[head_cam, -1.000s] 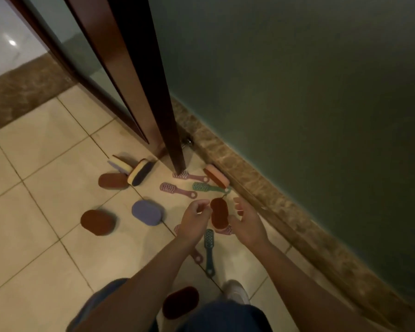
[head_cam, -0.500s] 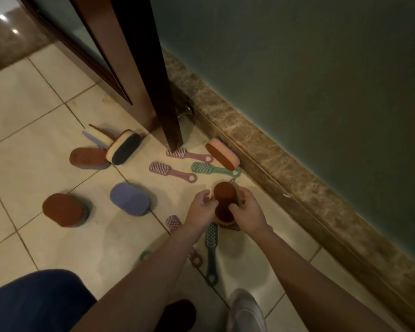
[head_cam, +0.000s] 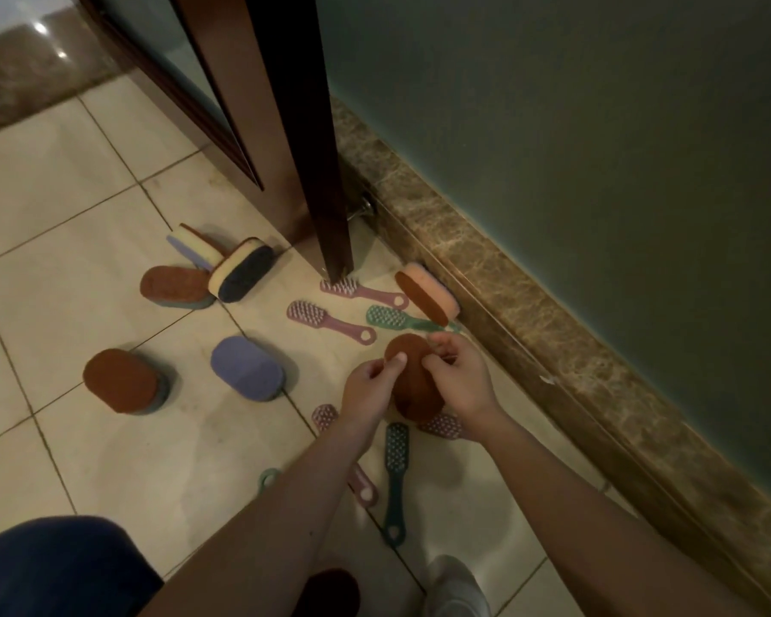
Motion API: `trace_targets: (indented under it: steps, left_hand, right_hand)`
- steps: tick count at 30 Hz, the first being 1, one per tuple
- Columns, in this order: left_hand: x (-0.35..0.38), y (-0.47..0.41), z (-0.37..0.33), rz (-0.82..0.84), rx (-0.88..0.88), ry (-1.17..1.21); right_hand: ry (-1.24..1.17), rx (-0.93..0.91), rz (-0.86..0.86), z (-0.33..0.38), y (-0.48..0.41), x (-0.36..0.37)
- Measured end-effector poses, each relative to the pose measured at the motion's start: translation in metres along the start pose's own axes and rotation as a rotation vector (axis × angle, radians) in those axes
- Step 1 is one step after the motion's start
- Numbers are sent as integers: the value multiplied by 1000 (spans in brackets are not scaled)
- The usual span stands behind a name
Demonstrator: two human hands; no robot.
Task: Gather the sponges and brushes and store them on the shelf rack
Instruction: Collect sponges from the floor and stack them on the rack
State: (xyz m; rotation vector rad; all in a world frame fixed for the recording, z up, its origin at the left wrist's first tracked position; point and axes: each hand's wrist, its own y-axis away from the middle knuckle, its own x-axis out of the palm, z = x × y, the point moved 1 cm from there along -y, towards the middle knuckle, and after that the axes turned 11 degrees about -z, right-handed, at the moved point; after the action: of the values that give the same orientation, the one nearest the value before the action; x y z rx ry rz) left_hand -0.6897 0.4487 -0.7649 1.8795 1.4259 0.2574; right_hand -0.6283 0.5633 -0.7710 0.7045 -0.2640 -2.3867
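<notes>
Both hands hold a brown oval sponge (head_cam: pixel 412 376) just above the tiled floor: my left hand (head_cam: pixel 370 385) pinches its left edge and my right hand (head_cam: pixel 461 376) grips its right side. Around it lie a purple sponge (head_cam: pixel 246 368), a brown-topped sponge (head_cam: pixel 123 380), a stack of sponges (head_cam: pixel 214 273) by the door, and an orange sponge (head_cam: pixel 428 293) leaning on the skirting. Pink brushes (head_cam: pixel 330 322) (head_cam: pixel 363 292), a green brush (head_cam: pixel 397 318) and a dark teal brush (head_cam: pixel 395 478) lie on the floor. Another pink brush (head_cam: pixel 441 425) sits partly under the held sponge. No shelf rack is visible.
A dark wooden door edge (head_cam: pixel 326 180) stands just behind the brushes, with a metal door stop (head_cam: pixel 363 211) at its base. A marble skirting (head_cam: pixel 530 331) and green wall run along the right. My knee (head_cam: pixel 54 567) and shoe (head_cam: pixel 455 585) are at the bottom, beside another dark sponge (head_cam: pixel 330 590).
My hands went from open around the brown sponge on the floor to gripping it from both sides and lifting it slightly. The camera moved lower and closer.
</notes>
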Motion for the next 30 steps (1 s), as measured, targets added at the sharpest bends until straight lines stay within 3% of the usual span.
trace_targets:
  steps: [5, 13, 18, 21, 24, 27, 30]
  left_hand:
    - [-6, -5, -7, -142, -34, 110]
    - [-12, -15, -8, -199, -97, 209]
    - [-12, -17, -6, -191, -126, 222]
    - [-11, -18, -5, -190, -138, 217]
    - [-10, -19, -5, -191, -152, 215]
    - [-10, -18, -5, -186, -154, 219]
    - [-11, -15, -7, -191, -152, 213]
  right_hand:
    - [281, -334, -17, 32, -21, -1]
    - [903, -499, -2, 36, -44, 12]
    - [942, -608, -126, 30, -50, 19]
    - [1005, -652, -79, 28, -54, 26]
    - [996, -581, -20, 26, -54, 30]
    - [921, -550, -12, 28, -52, 26]
    - [682, -594, -60, 36, -39, 16]
